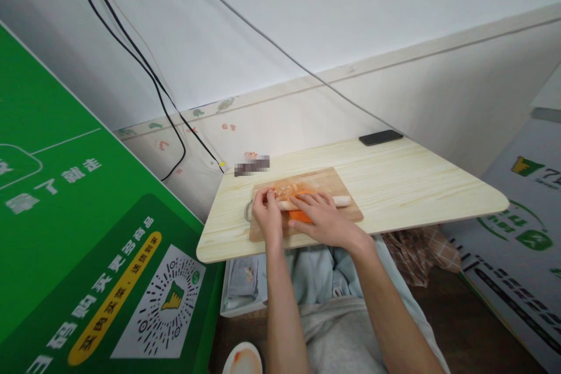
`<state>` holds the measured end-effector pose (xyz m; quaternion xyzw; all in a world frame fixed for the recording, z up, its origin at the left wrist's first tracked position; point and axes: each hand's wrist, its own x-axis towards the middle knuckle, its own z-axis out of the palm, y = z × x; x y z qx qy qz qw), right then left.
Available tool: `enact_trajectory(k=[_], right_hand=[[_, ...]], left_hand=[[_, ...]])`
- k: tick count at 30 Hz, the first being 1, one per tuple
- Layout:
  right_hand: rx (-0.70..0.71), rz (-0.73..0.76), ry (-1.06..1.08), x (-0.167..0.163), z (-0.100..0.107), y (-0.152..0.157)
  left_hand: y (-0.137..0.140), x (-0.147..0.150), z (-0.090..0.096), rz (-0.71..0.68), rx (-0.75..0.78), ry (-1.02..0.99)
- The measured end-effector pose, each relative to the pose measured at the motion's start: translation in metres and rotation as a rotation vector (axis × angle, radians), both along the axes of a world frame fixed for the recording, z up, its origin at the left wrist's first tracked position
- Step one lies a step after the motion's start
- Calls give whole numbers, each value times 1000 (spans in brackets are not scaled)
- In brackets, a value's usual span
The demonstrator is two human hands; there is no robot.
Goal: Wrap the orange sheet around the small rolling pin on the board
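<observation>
A pale wooden rolling pin (342, 201) lies crosswise over a flat orange piece (300, 215), which looks like dough, on a wooden cutting board (346, 181). My left hand (268, 210) is closed, its fingers curled round the left end of the pin. Spread flat over the middle of the pin is my right hand (322, 216), fingers stretched out and apart, palm down. Its fingers hide part of the pin and the orange piece. Whitish and orange smears mark the board above the pin.
A black phone (380, 137) lies at the table's (421, 187) back edge. Near the back left corner is a dark, pixelated object (252, 166). Green panel (131, 234) left, white printed panel (517, 234) right. Below are a white box (241, 311) and a stained white bowl (243, 359).
</observation>
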<state>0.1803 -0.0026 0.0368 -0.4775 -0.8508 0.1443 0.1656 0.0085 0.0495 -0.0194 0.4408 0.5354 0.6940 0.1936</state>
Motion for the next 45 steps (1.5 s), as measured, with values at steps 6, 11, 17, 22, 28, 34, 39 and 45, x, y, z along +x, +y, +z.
enact_trajectory(k=[6,11,17,22,28,34,39,45], right_hand=[[131,-102,12,-11,-8,18],[179,-136,19,-17,-14,23],[114,-70,12,-7,-12,16],[67,31,48,7,-11,7],[59,71,63,9,-12,5],[84,-30,17,-2,-14,18],[80,-54,3,-5,-11,13],[87,-27,-4,-11,-8,6]], left_hand=[[1,1,0,-10,16,-18],[2,1,0,-11,18,-25],[1,0,0,-5,11,-13],[-1,0,0,0,-3,-19],[-1,2,3,2,-4,-11],[0,2,2,-2,5,-28],[-1,1,1,4,10,-13],[-1,1,2,19,-1,0]])
